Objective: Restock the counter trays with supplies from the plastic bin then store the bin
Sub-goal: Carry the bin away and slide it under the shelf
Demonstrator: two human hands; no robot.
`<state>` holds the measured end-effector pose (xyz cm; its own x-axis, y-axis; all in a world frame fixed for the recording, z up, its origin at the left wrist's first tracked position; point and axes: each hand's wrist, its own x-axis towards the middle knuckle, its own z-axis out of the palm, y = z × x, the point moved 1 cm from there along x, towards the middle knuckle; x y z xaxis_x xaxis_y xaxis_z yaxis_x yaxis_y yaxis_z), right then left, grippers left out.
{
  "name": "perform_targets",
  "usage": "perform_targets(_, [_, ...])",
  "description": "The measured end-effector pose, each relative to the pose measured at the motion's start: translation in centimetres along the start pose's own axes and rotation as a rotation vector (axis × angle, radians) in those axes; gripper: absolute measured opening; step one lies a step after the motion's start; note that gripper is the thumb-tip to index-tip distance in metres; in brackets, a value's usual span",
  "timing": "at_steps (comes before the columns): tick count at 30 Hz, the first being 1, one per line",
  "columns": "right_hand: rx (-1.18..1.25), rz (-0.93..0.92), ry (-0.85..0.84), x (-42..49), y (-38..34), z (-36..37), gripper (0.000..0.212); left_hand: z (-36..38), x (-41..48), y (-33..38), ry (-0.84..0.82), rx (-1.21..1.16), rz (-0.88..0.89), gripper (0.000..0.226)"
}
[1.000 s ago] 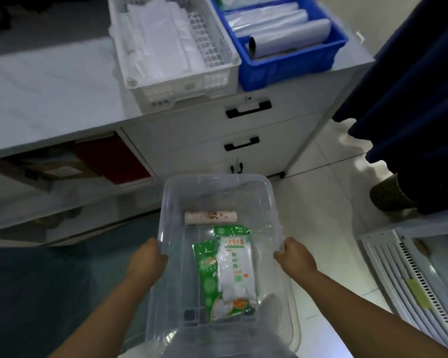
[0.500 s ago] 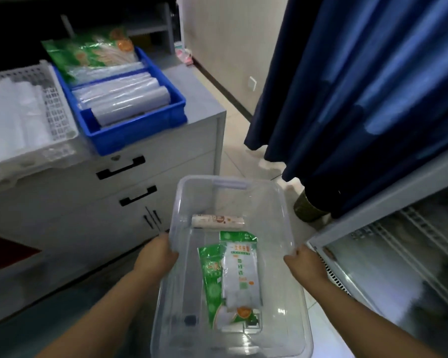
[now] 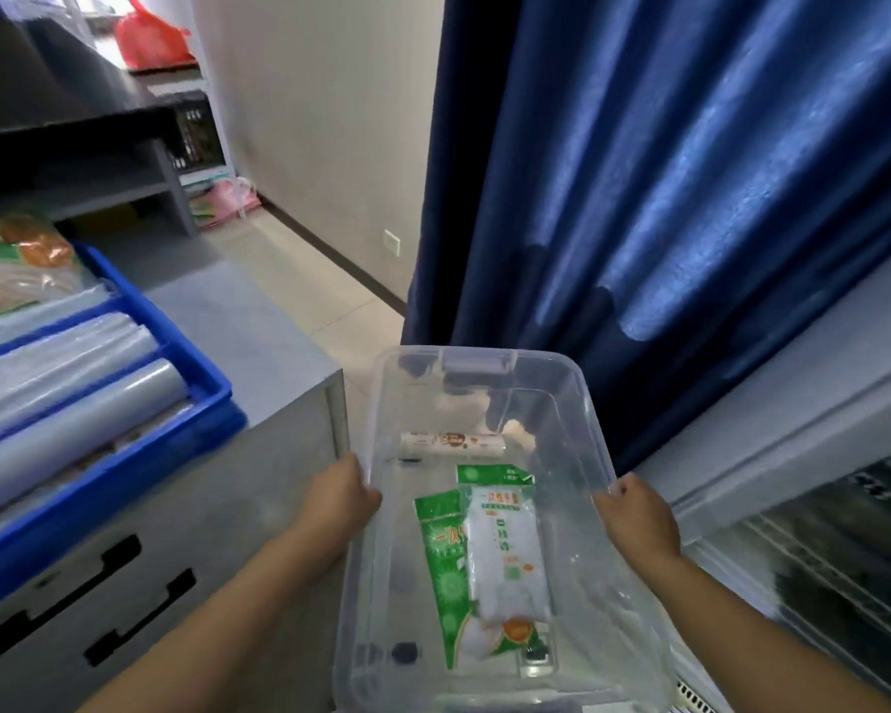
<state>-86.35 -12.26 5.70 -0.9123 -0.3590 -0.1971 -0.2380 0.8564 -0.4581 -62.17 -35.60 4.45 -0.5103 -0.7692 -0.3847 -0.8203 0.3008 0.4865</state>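
I carry a clear plastic bin [image 3: 582,403] in front of me, held off the floor. My left hand [image 3: 338,499] grips its left rim and my right hand [image 3: 636,517] grips its right rim. Inside lie two green-and-white packets [image 3: 489,563], one overlapping the other, and a small pale roll [image 3: 451,444] near the far end. At the left, a blue tray [image 3: 140,434] on the grey counter [image 3: 237,326] holds grey rolled bags and a green packet at its back.
The counter cabinet has black drawer handles [image 3: 57,594] at lower left. A dark blue curtain [image 3: 664,198] hangs right behind the bin. A white appliance with a wire rack [image 3: 819,558] is at the right. A tiled aisle [image 3: 299,270] runs back along the wall to shelves.
The view has swung right with the bin held in both hands. The white basket has left the frame, the blue tray has slid to the left edge, and the curtain now fills the middle.
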Motion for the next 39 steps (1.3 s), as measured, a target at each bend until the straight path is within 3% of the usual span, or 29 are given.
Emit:
perform_targets(8, [0.074, 0.030, 0.089, 11.4, -7.2, -1.8, 0.019, -7.1, 13.1, 7.4, 0.117, 0.050, 0.168, 0.019])
perform_targets(11, [0.082, 0.019, 0.099, 16.5, -9.7, -1.6, 0.016, -8.6, 18.0, 9.1, 0.141, 0.038, 0.155, 0.021])
perform_targets(20, [0.106, -0.172, -0.060, 34.9, -20.7, 1.9, 0.021, -11.6, 31.2, 11.1, 0.223, -0.045, -0.111, 0.021])
perform_targets(24, [0.081, -0.300, -0.133, 41.3, -27.1, 3.8, 0.023, -13.4, 34.7, 10.7, 0.281, -0.192, -0.249, 0.019])
perform_targets(35, [0.067, -0.510, -0.329, 50.3, -45.4, 13.6, 0.020, -21.2, 43.3, 5.3, 0.417, -0.210, -0.505, 0.018])
perform_targets(39, [0.013, -0.501, -0.386, 52.8, -52.9, 16.5, 0.015, -24.9, 48.3, 1.9, 0.424, -0.245, -0.539, 0.016])
